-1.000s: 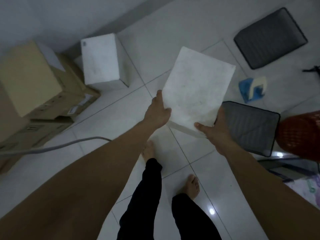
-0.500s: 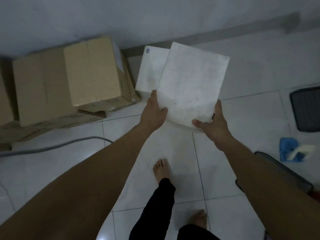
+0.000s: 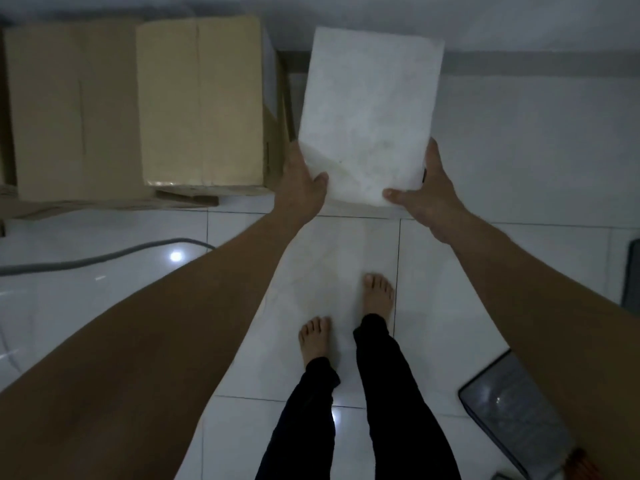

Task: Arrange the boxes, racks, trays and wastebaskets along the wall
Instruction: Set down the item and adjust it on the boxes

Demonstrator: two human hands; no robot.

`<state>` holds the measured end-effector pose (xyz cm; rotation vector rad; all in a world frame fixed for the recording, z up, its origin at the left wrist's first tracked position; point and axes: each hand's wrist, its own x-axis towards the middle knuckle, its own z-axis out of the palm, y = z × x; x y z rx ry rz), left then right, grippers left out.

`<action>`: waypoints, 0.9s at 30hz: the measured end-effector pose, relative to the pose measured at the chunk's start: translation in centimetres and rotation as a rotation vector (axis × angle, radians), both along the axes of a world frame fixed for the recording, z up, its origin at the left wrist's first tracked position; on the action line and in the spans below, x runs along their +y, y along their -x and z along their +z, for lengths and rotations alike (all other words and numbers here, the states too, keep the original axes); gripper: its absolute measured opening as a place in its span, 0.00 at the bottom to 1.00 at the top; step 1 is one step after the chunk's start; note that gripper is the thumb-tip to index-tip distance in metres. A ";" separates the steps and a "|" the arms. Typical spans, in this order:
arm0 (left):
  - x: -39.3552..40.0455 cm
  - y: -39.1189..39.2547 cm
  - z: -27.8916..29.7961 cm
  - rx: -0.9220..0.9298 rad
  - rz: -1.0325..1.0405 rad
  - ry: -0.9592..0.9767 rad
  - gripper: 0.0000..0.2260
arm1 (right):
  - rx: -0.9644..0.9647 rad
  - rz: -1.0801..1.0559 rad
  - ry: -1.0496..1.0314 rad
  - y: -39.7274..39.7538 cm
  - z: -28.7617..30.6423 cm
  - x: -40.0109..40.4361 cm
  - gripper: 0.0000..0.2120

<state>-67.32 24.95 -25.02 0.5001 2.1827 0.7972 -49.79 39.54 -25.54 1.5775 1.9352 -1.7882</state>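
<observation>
White box [image 3: 370, 112] is up off the floor, left hand [image 3: 302, 183] and right hand [image 3: 427, 194] clamped on its near corners, right next to the cardboard boxes [image 3: 199, 102] by the wall [image 3: 519, 19]. Looks like the placing step, so next it needs lowering straight down beside those boxes, flush to the wall. Every box is shut, so can't tell what's inside.

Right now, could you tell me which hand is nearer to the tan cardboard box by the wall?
Left. The left hand sits right beside the tan cardboard box; the right hand grips the white box on its far side.
</observation>
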 end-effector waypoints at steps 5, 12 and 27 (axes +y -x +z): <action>2.4 1.8 -2.0 -0.038 0.074 0.088 0.35 | -0.014 0.152 0.014 3.8 -1.8 4.4 0.58; 3.2 1.7 -5.1 -0.115 0.079 0.155 0.41 | -0.084 0.265 -0.014 6.1 -4.3 7.0 0.55; 3.8 1.9 -5.5 0.040 0.015 0.147 0.40 | -0.120 0.214 -0.187 7.6 -4.8 6.2 0.43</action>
